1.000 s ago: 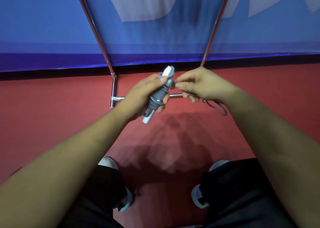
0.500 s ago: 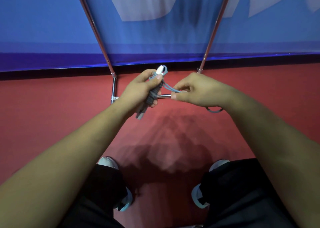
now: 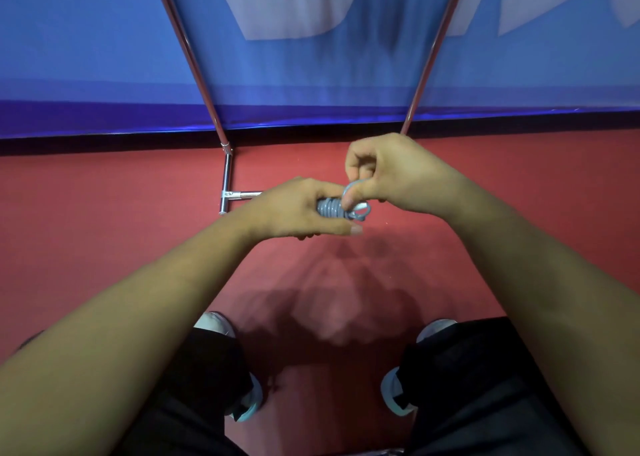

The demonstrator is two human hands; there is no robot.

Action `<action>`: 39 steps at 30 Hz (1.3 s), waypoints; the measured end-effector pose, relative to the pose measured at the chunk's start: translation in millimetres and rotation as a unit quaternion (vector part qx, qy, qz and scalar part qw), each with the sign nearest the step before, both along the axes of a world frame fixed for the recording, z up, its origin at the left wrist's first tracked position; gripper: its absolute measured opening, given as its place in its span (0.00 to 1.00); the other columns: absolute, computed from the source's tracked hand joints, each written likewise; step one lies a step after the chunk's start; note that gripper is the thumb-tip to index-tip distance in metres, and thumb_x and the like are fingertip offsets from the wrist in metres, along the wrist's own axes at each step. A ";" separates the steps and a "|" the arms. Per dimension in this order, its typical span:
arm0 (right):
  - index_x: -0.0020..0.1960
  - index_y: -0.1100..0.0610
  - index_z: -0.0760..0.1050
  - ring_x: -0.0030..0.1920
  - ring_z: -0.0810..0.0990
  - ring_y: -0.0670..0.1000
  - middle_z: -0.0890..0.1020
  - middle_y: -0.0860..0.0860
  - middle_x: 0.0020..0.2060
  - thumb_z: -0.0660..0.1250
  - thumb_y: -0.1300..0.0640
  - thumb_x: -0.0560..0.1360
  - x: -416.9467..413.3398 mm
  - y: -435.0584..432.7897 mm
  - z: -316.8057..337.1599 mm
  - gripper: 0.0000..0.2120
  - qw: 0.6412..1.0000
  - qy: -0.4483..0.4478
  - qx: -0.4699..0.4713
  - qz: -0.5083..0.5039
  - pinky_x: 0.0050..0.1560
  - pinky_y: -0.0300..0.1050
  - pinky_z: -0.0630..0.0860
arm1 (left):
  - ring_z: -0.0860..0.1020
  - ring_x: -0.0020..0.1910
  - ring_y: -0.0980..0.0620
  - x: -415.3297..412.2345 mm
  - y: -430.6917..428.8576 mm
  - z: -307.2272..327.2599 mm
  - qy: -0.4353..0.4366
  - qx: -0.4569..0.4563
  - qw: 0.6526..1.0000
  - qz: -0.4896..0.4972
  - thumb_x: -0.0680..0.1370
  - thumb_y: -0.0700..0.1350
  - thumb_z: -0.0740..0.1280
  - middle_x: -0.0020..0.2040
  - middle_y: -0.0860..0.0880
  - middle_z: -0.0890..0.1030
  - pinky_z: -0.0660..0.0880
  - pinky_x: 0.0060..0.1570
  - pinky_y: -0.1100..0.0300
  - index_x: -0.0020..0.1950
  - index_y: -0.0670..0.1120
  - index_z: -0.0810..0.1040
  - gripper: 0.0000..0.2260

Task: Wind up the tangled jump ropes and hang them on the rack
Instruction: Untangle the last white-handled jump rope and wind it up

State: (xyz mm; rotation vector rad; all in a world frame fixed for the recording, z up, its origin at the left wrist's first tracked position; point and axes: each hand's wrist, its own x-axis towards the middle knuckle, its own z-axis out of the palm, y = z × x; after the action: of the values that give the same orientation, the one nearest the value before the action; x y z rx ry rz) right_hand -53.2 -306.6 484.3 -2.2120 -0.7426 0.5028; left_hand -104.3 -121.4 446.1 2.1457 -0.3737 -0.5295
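Two hands: both working on one jump rope (image 3: 332,209), holding it in the air above the red floor (image 3: 104,230).
Left hand (image 3: 298,210): gripping the wound bundle, fingers curling round it, thumb lying along its near side.
Right hand (image 3: 391,171): pinching a loose loop (image 3: 353,189) of the blue-grey cord at the bundle's right end, other fingers curling in above it.
Coils: sitting tight side by side, poking out between the two hands; handles hiding inside the grip, can't tell how they are lying.
Rack (image 3: 227,178): chrome foot tube lying on the floor just left of the left hand; two uprights running up toward the top edge, one on each side of the hands.
Backdrop: blue banner (image 3: 104,40) hanging behind the uprights, meeting the floor's far edge.
Person: standing, black trousers (image 3: 214,369) and pale shoes (image 3: 214,324) showing at the floor's near edge.
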 end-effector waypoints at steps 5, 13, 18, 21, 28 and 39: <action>0.45 0.65 0.77 0.23 0.71 0.42 0.76 0.51 0.25 0.70 0.63 0.77 2.6 -9.5 8.1 0.05 0.994 0.080 0.061 -0.029 0.22 0.30 0.64 | 0.72 0.24 0.48 -4.7 0.2 2.1 0.044 -0.167 0.985 0.027 0.78 0.44 0.71 0.30 0.46 0.75 0.68 0.22 0.63 0.48 0.48 0.78 0.03; 0.50 0.61 0.81 0.23 0.63 0.42 0.66 0.48 0.26 0.62 0.59 0.83 10.7 -13.6 -4.3 0.10 0.996 0.059 0.055 -0.036 0.26 0.33 0.64 | 0.71 0.22 0.50 2.5 -10.9 1.0 0.164 -0.441 0.863 0.184 0.80 0.52 0.60 0.34 0.48 0.77 0.70 0.24 0.60 0.50 0.44 0.74 0.12; 0.52 0.60 0.83 0.24 0.64 0.42 0.68 0.44 0.23 0.62 0.59 0.82 9.6 -12.7 -11.2 0.11 0.999 0.022 0.013 -0.041 0.27 0.35 0.64 | 0.71 0.24 0.47 4.6 -12.2 -3.2 0.207 -0.417 0.852 0.242 0.82 0.56 0.61 0.32 0.46 0.74 0.71 0.27 0.59 0.51 0.47 0.74 0.13; 0.55 0.63 0.81 0.24 0.66 0.43 0.70 0.50 0.27 0.61 0.60 0.83 6.9 -12.8 -12.5 0.11 0.998 0.046 0.016 -0.029 0.27 0.35 0.66 | 0.72 0.25 0.48 6.1 -12.1 -0.7 0.189 -0.436 0.848 0.233 0.83 0.54 0.60 0.34 0.46 0.76 0.72 0.27 0.59 0.63 0.51 0.71 0.11; 0.56 0.59 0.72 0.25 0.74 0.48 0.80 0.52 0.30 0.62 0.62 0.81 3.8 -10.1 -11.5 0.04 0.996 0.040 0.052 -0.067 0.28 0.41 0.70 | 0.73 0.30 0.46 9.5 -4.7 4.7 0.220 -0.476 0.821 0.226 0.83 0.56 0.57 0.37 0.43 0.74 0.73 0.35 0.55 0.60 0.49 0.72 0.13; 0.49 0.61 0.81 0.34 0.78 0.44 0.80 0.53 0.44 0.71 0.68 0.75 -1.3 -3.4 -4.6 0.05 0.966 0.007 0.219 -0.135 0.37 0.39 0.77 | 0.75 0.33 0.45 17.9 -0.4 0.0 0.135 -0.429 0.825 0.341 0.86 0.53 0.53 0.39 0.41 0.75 0.75 0.38 0.52 0.61 0.49 0.70 0.12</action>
State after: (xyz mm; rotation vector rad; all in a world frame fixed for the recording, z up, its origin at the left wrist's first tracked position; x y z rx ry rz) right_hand -54.5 -310.0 479.7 -1.8503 -0.4781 0.1922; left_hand -86.4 -121.8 446.0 1.1643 0.2936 -0.1687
